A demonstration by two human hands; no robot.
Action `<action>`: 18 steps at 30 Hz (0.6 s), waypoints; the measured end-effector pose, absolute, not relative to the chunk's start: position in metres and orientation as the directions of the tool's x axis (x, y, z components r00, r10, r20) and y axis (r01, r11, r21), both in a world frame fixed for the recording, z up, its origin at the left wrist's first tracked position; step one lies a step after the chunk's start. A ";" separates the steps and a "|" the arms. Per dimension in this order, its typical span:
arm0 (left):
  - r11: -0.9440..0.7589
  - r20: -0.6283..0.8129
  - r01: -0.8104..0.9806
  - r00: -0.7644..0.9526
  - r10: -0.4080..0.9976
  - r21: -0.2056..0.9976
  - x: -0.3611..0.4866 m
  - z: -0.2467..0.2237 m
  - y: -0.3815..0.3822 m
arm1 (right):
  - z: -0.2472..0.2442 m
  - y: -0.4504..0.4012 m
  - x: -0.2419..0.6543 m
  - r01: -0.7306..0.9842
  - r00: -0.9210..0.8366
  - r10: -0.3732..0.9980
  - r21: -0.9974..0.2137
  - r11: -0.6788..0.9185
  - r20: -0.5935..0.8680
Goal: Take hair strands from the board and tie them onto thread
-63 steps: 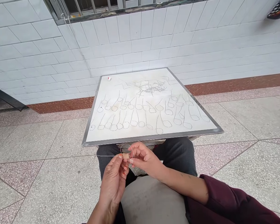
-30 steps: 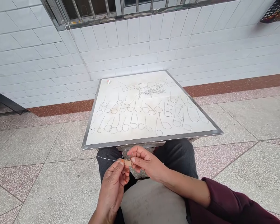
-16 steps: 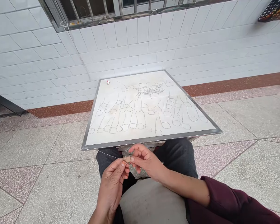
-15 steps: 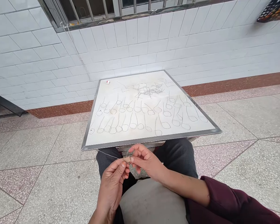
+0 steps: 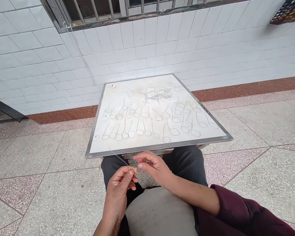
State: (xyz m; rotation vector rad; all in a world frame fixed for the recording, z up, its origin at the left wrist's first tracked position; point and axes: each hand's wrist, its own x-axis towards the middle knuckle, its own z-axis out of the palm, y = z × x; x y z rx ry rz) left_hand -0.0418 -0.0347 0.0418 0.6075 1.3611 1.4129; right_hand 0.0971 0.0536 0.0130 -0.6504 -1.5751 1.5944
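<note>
Below the table's front edge, my left hand point(image 5: 119, 188) pinches a small tan block point(image 5: 134, 169), perhaps a short wooden rod, between thumb and forefinger. A thin wire point(image 5: 119, 156) is held against it; its straight length points up and left over the table edge. On the block's right side the wire curves upward to my right hand point(image 5: 153, 167), whose thumb and fingers are bent around this curved end. Their exact contact with the wire is partly hidden. Several wire loops with straight tails point(image 5: 140, 132) lie in rows on the white table point(image 5: 127, 146).
A tangle of straight wires point(image 5: 158, 94) lies toward the back of the table. A small red and white object point(image 5: 113, 86) sits at its far left corner. Metal trim point(image 5: 159, 146) edges the table, which stands by a tiled wall point(image 5: 145, 52). My knees are under it.
The wire's straight end has swung upward and now crosses the table edge. My right thumb has come off the tan block, and my right fingers are at the wire's curved end.
</note>
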 end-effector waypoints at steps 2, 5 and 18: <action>0.183 -0.281 -0.301 -0.328 0.902 0.936 -0.041 0.043 -0.035 | 0.013 0.054 0.097 -0.174 -0.537 0.819 -0.977 0.126 0.201; 0.186 -0.282 -0.295 -0.326 0.902 0.937 -0.041 0.045 -0.034 | 0.013 0.053 0.097 -0.181 -0.509 0.830 -0.971 0.153 0.226; 0.210 -0.302 -0.309 -0.292 0.907 0.928 -0.040 0.039 -0.034 | 0.011 0.051 0.094 -0.130 -0.483 0.855 -0.981 0.142 0.188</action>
